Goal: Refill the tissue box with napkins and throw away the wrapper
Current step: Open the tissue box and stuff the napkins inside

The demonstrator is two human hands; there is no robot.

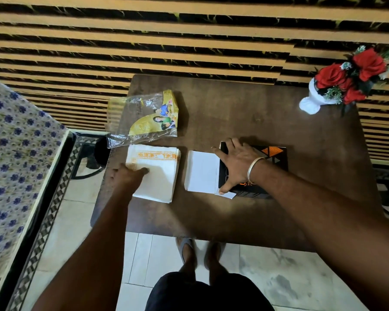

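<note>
A stack of white napkins point(160, 173) with an orange pattern lies on the brown table point(234, 113), left of centre. My left hand point(127, 176) rests on the stack's left edge, fingers on top. A black tissue box point(272, 158) with orange triangles lies on its side to the right, its white end flap point(201, 173) open toward the napkins. My right hand point(236, 162) presses on the box at its open end, fingers spread. The empty clear and yellow wrapper point(144, 117) lies behind the napkins, overhanging the table's left edge.
A white vase of red flowers point(337, 86) stands at the table's far right corner. A bed with a blue-flowered cover point(16, 153) is on the left. Striped wall panels run behind the table. My feet point(198, 252) stand on pale floor tiles.
</note>
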